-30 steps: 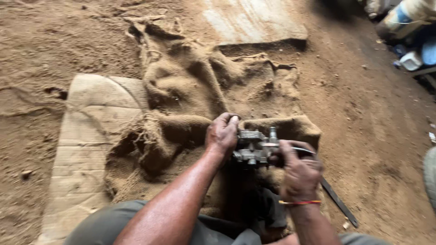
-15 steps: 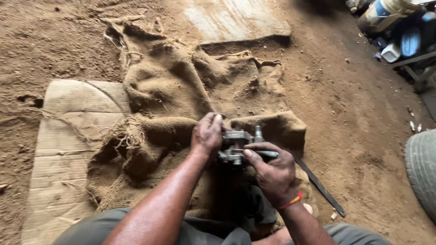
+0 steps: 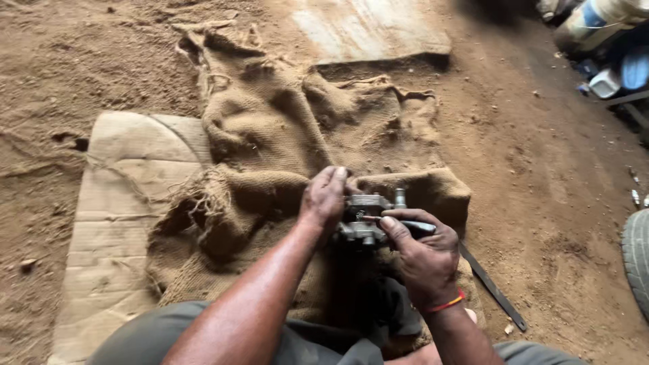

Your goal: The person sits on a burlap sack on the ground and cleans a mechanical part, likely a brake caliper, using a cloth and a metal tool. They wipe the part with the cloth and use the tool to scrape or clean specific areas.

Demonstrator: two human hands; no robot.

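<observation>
Both hands meet over a small grey metal part (image 3: 365,217), a cast block with a short stub standing up from its far right corner. The left hand (image 3: 324,198) comes in from the near left and its fingers (image 3: 336,177) are curled together over the left end of the part, clamped on it, with the thumb hidden behind the casting. The right hand (image 3: 426,255), with a red band (image 3: 447,303) at the wrist, sits just near and to the right of the part; its fingers are wrapped tight round a dark tool handle (image 3: 418,228) whose tip lies against the part's right side, the thumb pressed along the top. What kind of tool it is cannot be told, as the hand covers most of it. The part is held just above a crumpled burlap sack (image 3: 270,135) that spreads away beyond the fingers and to their left. Under the sack's left edge lies a flattened piece of cardboard (image 3: 115,203) on the sandy dirt floor (image 3: 541,169). A long flat dark metal strip (image 3: 492,287) lies on the floor just right of the right hand. Well beyond the fingers is a flat pale board (image 3: 372,30), and at the far right edge a grey tyre (image 3: 637,260) shows.
</observation>
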